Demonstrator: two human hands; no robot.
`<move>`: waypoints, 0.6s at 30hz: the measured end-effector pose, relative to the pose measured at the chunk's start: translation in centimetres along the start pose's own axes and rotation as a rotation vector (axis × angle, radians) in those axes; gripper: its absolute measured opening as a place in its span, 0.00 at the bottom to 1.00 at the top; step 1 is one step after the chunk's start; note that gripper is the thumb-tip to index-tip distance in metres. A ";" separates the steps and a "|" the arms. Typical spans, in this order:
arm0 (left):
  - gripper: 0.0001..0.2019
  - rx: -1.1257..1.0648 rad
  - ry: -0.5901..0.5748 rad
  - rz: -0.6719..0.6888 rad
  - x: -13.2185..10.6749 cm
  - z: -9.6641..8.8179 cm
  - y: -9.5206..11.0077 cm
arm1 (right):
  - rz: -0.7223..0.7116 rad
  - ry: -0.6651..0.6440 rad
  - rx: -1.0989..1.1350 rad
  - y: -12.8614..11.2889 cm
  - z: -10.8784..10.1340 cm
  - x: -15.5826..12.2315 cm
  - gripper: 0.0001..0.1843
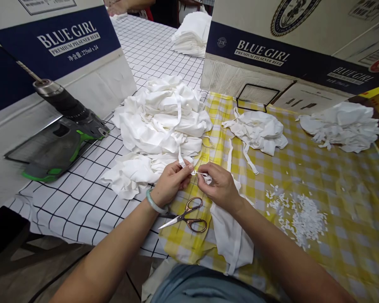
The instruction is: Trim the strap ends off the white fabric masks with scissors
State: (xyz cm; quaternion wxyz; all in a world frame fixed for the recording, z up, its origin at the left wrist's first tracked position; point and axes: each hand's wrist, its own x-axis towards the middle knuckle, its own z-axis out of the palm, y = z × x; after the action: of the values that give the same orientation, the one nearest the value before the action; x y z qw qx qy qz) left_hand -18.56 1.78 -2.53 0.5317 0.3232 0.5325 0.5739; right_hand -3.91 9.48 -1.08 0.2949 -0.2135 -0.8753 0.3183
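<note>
Near the middle of the table my left hand (174, 182) pinches a narrow white fabric strap (180, 156). A pale green bangle is on that wrist. My right hand (220, 185) is closed on the strap's other end, close to the left fingertips; a small fitting between them is too small to make out. From under my right hand a white cloth piece (229, 231) hangs toward my lap. Scissors (189, 216) with bronze-coloured handles lie just below my hands, blades pointing left. A large heap of white cloth (164, 118) rises beyond my left hand.
A power drill (63, 109) with a long bit stands at left by a beer carton (82, 46). Another carton (255, 50) is at the back right. White cloth piles (259, 130) and small white bits (303, 219) lie on the yellow checked cover (344, 244). Folded cloths (192, 33) are stacked behind.
</note>
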 end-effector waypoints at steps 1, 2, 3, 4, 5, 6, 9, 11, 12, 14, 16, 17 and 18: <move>0.15 -0.019 -0.009 -0.013 0.0 -0.1 0.0 | 0.000 0.009 -0.011 0.0 0.1 0.0 0.06; 0.15 -0.034 -0.017 -0.027 0.1 -0.2 0.0 | 0.001 0.021 -0.020 0.1 0.1 -0.1 0.06; 0.16 -0.045 -0.026 -0.044 0.0 -0.2 0.0 | -0.002 0.038 -0.033 0.1 0.2 -0.1 0.06; 0.16 -0.055 -0.036 -0.062 0.0 -0.3 0.1 | -0.010 0.055 -0.049 0.1 0.2 -0.1 0.06; 0.16 -0.064 -0.046 -0.080 0.0 -0.3 0.1 | -0.020 0.071 -0.070 0.2 0.2 -0.1 0.06; 0.16 -0.072 -0.054 -0.095 0.0 -0.3 0.2 | -0.031 0.082 -0.091 0.2 0.3 -0.1 0.07; 0.14 -0.097 -0.062 -0.115 0.0 -0.3 0.3 | -0.072 0.067 -0.135 0.4 0.3 -0.2 0.08; 0.12 -0.110 -0.064 -0.119 0.1 -0.2 0.4 | -0.103 0.038 -0.136 0.6 0.3 -0.2 0.09; 0.12 -0.113 -0.066 -0.120 0.1 -0.2 0.4 | -0.118 0.026 -0.122 0.6 0.4 -0.3 0.09; 0.12 -0.113 -0.063 -0.117 0.1 -0.2 0.4 | -0.120 0.014 -0.064 0.6 0.4 -0.4 0.09; 0.11 -0.106 -0.045 -0.103 0.0 -0.2 0.4 | -0.037 0.030 0.035 0.2 0.4 -0.4 0.07; 0.11 -0.099 -0.033 -0.092 0.0 -0.2 0.4 | 0.048 0.044 0.111 0.0 0.4 -0.4 0.06; 0.11 -0.091 -0.021 -0.079 0.0 -0.2 0.4 | 0.156 0.057 0.207 -0.3 0.4 -0.4 0.05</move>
State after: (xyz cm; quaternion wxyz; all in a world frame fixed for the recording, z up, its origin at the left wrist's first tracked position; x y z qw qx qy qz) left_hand -18.81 1.75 -2.20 0.5736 0.2836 0.5125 0.5727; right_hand -3.93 8.93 -1.27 0.3144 -0.2585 -0.8097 0.4227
